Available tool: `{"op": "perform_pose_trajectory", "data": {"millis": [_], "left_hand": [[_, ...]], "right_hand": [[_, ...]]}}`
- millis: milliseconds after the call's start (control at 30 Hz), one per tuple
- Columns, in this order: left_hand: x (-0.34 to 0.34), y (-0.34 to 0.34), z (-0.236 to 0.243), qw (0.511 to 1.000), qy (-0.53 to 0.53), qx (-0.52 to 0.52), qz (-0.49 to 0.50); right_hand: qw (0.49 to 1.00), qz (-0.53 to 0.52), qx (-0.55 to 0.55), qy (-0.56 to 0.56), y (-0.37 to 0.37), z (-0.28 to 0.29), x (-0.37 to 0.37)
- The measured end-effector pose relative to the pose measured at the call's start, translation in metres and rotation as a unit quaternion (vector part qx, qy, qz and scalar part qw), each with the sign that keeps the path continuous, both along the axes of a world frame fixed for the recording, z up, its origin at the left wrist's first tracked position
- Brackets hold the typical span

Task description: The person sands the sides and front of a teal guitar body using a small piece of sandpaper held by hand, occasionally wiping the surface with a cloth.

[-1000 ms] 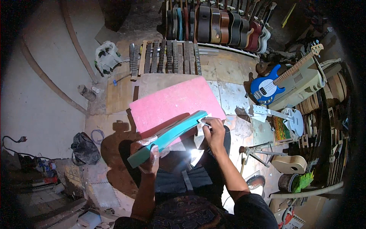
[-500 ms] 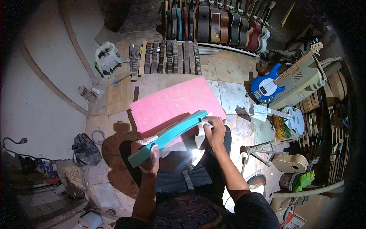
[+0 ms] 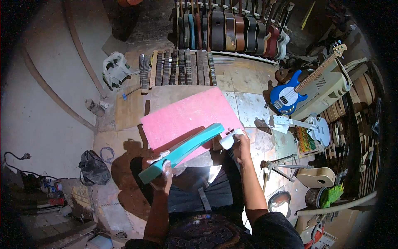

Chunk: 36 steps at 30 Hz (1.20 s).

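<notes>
A teal guitar body [image 3: 186, 149] is held tilted on its edge, its long curved side facing up. My left hand [image 3: 163, 170] grips its near left end, with the thumb on the side and pale dust on the fingers. At the far right end, slightly apart from the body, my right hand [image 3: 243, 148] is closed on a pale folded sheet that looks like sandpaper [image 3: 227, 141]. Beneath the guitar body lies a pink board [image 3: 182, 114], across which its shadow falls.
Several guitar necks [image 3: 178, 68] lie in a row beyond the board. A rack of guitars [image 3: 232, 33] stands at the back. On the right are a blue bass [image 3: 289, 96], a white guitar [image 3: 318, 132] and a metal stand [image 3: 282, 168]. A black bag [image 3: 94, 167] sits left.
My right hand has moved off the guitar body's far end, to the right, and turned, so more of the sandpaper shows. My left hand keeps its grip. The view has shifted slightly.
</notes>
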<state>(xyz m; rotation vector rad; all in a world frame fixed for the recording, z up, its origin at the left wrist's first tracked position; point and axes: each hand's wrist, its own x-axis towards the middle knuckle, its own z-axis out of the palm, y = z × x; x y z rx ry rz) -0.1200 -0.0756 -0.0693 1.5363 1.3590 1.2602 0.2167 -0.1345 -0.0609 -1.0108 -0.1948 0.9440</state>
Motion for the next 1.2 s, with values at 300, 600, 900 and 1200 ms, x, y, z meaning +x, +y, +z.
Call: {"op": "perform_pose_trajectory", "data": {"millis": [300,600,900,1200], "left_hand": [[0.011,-0.004,0.035,0.992,0.059,0.109,0.017],[0.000,-0.004,0.019,0.985,-0.075,0.142,-0.057],[0.021,0.003,0.042,0.978,-0.081,0.191,-0.031],[0.035,0.002,0.050,0.977,-0.107,0.184,-0.016]], "right_hand": [[0.981,0.050,-0.103,-0.158,-0.012,-0.007,0.006],[0.879,0.045,-0.214,-0.424,0.003,0.029,-0.017],[0.758,-0.001,-0.141,-0.637,0.011,0.027,-0.017],[0.761,-0.025,-0.135,-0.634,0.017,0.018,-0.007]]}}
